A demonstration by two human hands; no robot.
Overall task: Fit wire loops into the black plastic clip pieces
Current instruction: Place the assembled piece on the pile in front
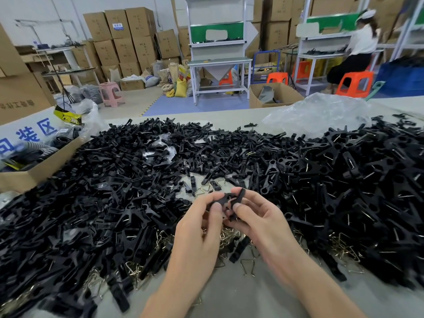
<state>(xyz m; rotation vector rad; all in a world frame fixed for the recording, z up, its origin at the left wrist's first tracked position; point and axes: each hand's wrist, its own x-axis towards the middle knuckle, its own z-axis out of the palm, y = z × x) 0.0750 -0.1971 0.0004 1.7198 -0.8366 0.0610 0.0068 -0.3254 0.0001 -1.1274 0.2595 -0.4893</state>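
Black plastic clip pieces [103,180] at left look unfitted, wire-fitted clips [344,180] heap right — left hand [199,226] and right hand [259,216] jointly pinch one held clip [229,199].

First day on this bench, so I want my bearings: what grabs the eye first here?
A vast heap of black clip pieces covers the table from left edge to right. At near centre, the left hand and right hand pinch a clip piece between them, above a scatter of shiny wire loops. A crumpled clear plastic bag lies at the table's far right.
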